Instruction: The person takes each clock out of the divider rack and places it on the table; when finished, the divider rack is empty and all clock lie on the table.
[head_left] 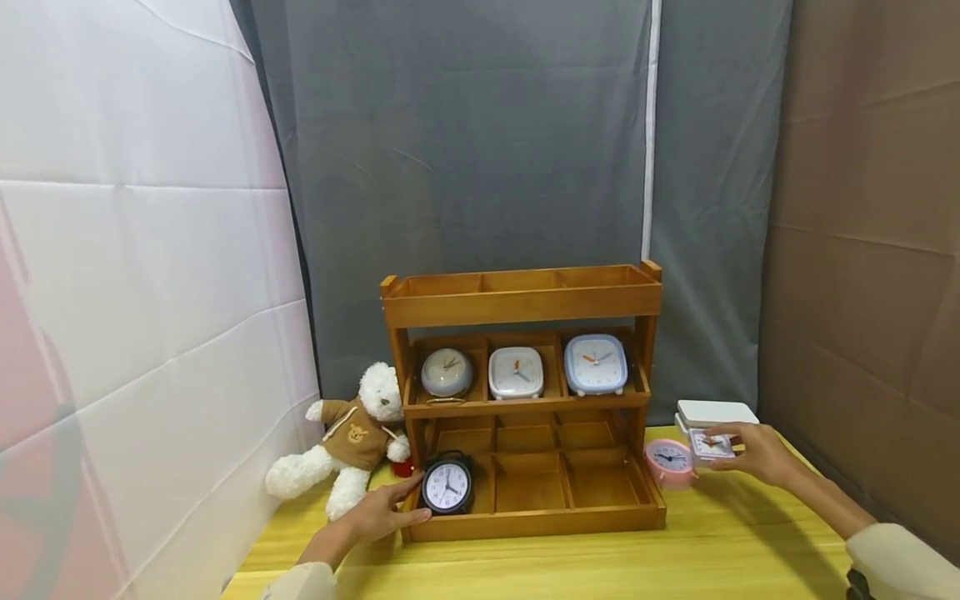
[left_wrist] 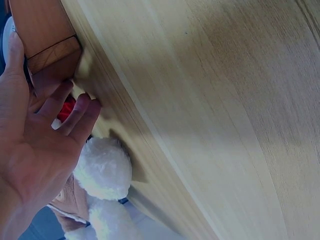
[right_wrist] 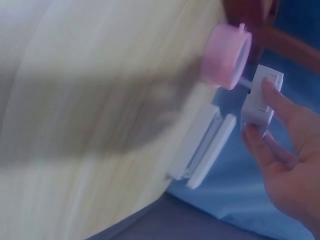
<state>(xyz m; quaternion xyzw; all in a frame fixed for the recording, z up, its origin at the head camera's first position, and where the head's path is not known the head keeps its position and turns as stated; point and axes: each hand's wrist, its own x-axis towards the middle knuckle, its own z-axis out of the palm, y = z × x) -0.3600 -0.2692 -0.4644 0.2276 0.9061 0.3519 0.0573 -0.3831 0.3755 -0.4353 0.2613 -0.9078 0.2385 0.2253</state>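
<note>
My right hand (head_left: 757, 452) pinches a small white square alarm clock (head_left: 711, 446) between thumb and fingers. The right wrist view shows that clock's white casing (right_wrist: 261, 95) in the fingertips, above the tabletop. Just left of it stands a round pink alarm clock (head_left: 671, 463). At the lower left corner of a wooden shelf (head_left: 525, 307), my left hand (head_left: 375, 510) rests with thumb and index finger beside a round black alarm clock (head_left: 447, 486) in the bottom tier. Its other fingers extend loosely past the shelf's side in the left wrist view, nothing between them.
The middle tier carries a round grey clock (head_left: 447, 372), a white clock (head_left: 516, 372) and a blue-rimmed clock (head_left: 596, 364). A white teddy bear (head_left: 356, 435) in a brown hoodie sits left of the shelf, near a red object (head_left: 403, 468). White flat boxes (head_left: 717, 412) lie behind the right hand.
</note>
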